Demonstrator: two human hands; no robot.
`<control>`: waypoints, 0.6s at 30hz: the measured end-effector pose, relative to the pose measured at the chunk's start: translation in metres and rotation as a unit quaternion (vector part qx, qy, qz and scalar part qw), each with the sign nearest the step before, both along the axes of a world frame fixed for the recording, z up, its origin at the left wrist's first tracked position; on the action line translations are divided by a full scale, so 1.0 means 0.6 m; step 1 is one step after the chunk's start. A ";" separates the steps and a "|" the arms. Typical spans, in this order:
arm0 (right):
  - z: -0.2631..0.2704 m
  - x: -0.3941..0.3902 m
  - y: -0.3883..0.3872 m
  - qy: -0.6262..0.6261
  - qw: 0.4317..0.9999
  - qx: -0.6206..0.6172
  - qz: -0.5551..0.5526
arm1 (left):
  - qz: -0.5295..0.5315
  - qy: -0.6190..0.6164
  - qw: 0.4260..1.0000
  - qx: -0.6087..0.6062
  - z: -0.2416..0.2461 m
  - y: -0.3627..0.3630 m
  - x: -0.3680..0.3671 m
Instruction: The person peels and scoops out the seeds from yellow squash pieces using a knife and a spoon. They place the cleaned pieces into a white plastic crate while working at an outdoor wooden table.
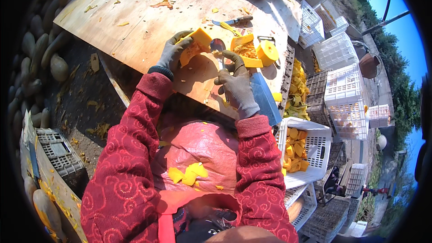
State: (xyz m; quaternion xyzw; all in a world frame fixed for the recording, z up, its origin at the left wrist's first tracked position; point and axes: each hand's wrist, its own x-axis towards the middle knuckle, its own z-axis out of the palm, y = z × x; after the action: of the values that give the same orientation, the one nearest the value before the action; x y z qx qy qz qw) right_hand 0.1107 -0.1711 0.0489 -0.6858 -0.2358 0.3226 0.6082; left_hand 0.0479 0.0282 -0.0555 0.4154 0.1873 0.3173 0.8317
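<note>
My gloved left hand (173, 52) grips a peeled orange pumpkin piece (201, 38) whose hollow, with stringy pulp, faces right. Between the fingers of my gloved right hand (236, 82) is a metal spoon (217, 45), its bowl close to the pumpkin's cut side. Just beyond that hand lies a hollow pumpkin half (248, 50) still full of fibres and seeds. A round peeled pumpkin chunk (267, 53) leans beside it, partly over a peeler (266, 38). Under my right wrist rests a broad blue cleaver-like blade (265, 98); its handle is hidden.
A knife (233, 21) lies on the plywood table (135, 40) among seeds and peel. To the right, a white crate (317, 152) holds cut pumpkin, near heaped peelings (297, 91). Stacked crates (346, 87) stand farther off. Whole long squashes (40, 50) are piled at left.
</note>
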 end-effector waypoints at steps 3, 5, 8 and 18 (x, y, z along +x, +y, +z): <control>-0.005 0.022 0.008 0.056 0.998 -0.040 -0.007 | -0.003 -0.014 1.000 0.003 0.001 0.005 -0.008; -0.011 0.028 0.001 0.110 0.992 -0.057 -0.009 | 0.000 -0.017 1.000 -0.013 0.007 -0.004 -0.010; -0.024 0.033 -0.009 0.070 0.995 -0.072 -0.017 | -0.009 0.017 1.000 0.022 -0.002 0.004 -0.004; 0.013 0.048 -0.013 -0.545 0.613 -0.550 0.158 | -0.012 0.031 0.999 0.024 0.007 -0.005 0.005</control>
State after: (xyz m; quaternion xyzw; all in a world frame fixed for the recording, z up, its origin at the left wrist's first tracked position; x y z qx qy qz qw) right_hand 0.1397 -0.1790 0.0566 -0.8936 -0.4067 0.0498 -0.1831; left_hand 0.0511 0.0252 -0.0515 0.4469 0.1999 0.2986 0.8192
